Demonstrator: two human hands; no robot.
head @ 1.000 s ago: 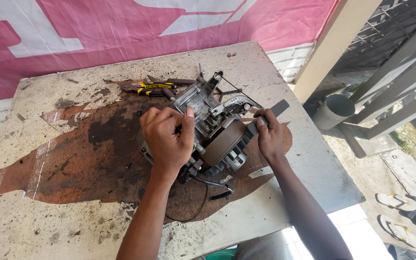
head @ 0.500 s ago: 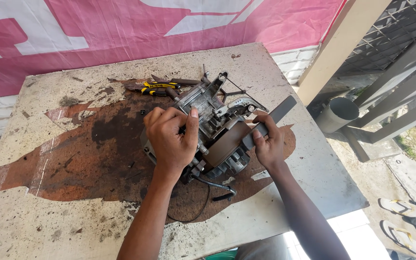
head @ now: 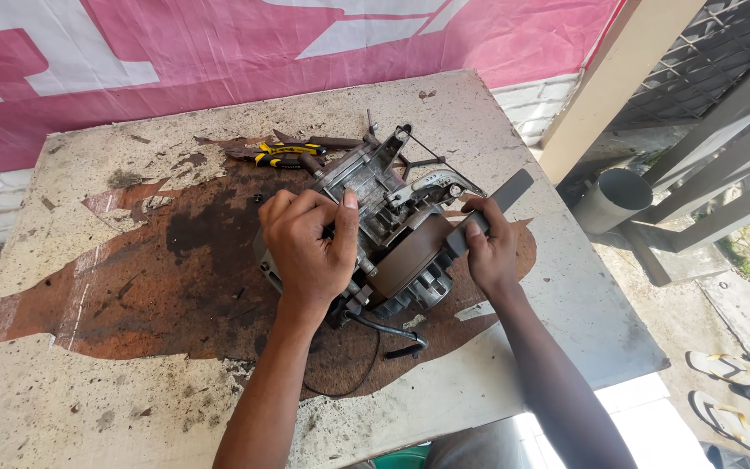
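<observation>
A small grey metal engine (head: 392,217) with a dark round flywheel (head: 410,256) lies on a worn, oil-stained table (head: 132,382). My left hand (head: 305,247) grips the engine's left side, thumb up against the cylinder block. My right hand (head: 490,252) holds a flat grey bar (head: 496,204) whose lower end rests against the flywheel rim. A black cable (head: 392,334) trails from under the engine toward the near edge.
Pliers with yellow-and-black handles (head: 284,155) lie behind the engine. A pink and white banner (head: 219,52) hangs behind the table. A grey pipe (head: 614,198) and metal frame stand to the right, with sandals (head: 726,386) on the ground.
My right hand has slid slightly down along the bar toward the flywheel. My left hand keeps its grip on the engine, and the view has shifted a little.
</observation>
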